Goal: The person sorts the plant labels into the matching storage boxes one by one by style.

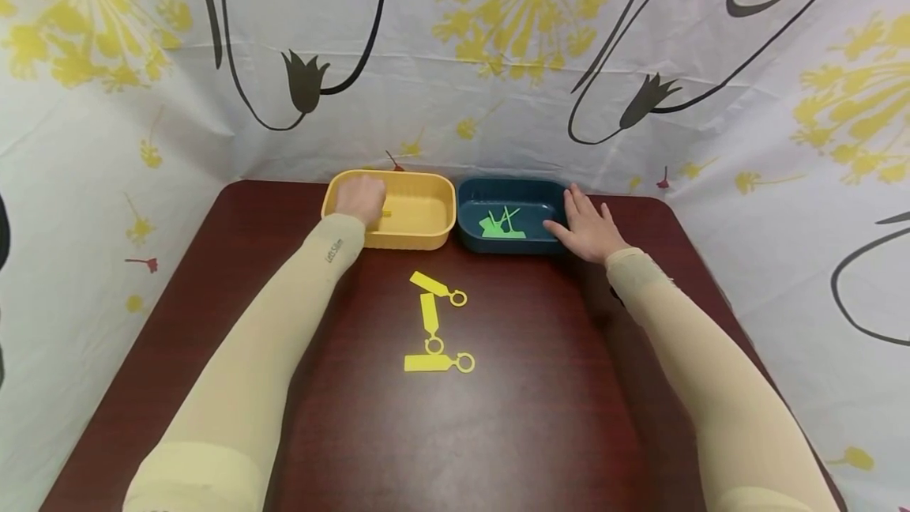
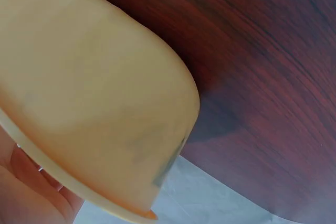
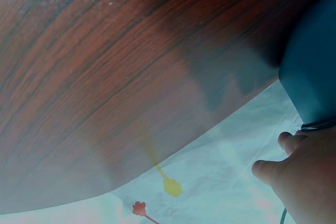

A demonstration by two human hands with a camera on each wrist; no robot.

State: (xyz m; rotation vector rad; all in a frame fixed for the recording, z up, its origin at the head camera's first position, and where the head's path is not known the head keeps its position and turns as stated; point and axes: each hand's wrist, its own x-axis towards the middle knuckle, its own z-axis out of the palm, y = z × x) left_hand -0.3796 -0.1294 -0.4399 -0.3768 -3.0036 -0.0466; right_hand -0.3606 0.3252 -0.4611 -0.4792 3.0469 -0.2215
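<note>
My left hand [image 1: 361,197] reaches into the yellow bin [image 1: 419,240] at the back of the table, its fingers bent down. Beside it inside the bin shows a small bit of a yellow piece [image 1: 386,213]; whether the fingers grip it is hidden. In the left wrist view, the bin's wall [image 2: 100,82] covers most of the hand [image 2: 26,192]. My right hand [image 1: 590,229] rests with spread fingers on the right rim of the dark blue bin [image 1: 512,246]. Thin green plastic pieces [image 1: 502,226] lie in that bin.
Three flat yellow ring-ended tags lie on the dark wooden table [image 1: 455,441] in front of the bins: an upper tag [image 1: 430,284], a middle tag [image 1: 430,313] and a lower tag [image 1: 426,363]. A patterned white cloth [image 1: 426,101] hangs behind and beside the table.
</note>
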